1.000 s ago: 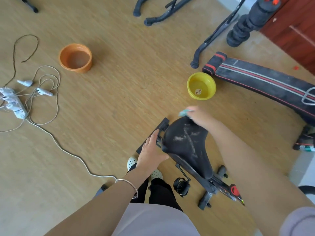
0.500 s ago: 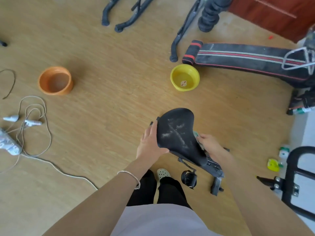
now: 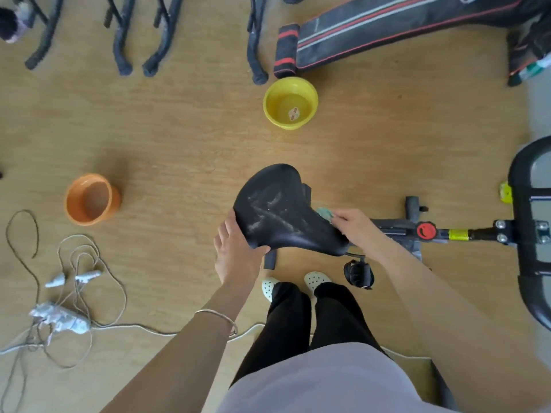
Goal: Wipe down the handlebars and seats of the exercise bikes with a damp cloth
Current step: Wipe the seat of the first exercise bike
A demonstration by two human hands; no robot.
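Found seat [image 3: 277,210] between both hands, pale dust streaks across its top. Noted left hand [image 3: 235,251] gripping the seat's left edge, thumb hooked over the rim. Noted right hand [image 3: 354,226] pinching a bunched green cloth [image 3: 325,213] against the seat's right flank, towards the narrow nose. Judged wiping under way, top not yet clean. Flagged risks: smearing rather than lifting the dust, given so small a wad; snagging the cloth on the bracket under the right hand; swivelling the seat on any slackening of the left grip. Recorded open floor ahead of both hands up to yellow bowl [image 3: 290,102]; orange bowl [image 3: 91,199] well beyond the left hand; power strip with loose cables [image 3: 59,321] further out, a trip hazard. Noted red knob [image 3: 425,230] and handlebar frame [image 3: 520,210] beyond the right wrist, limiting sweep there.
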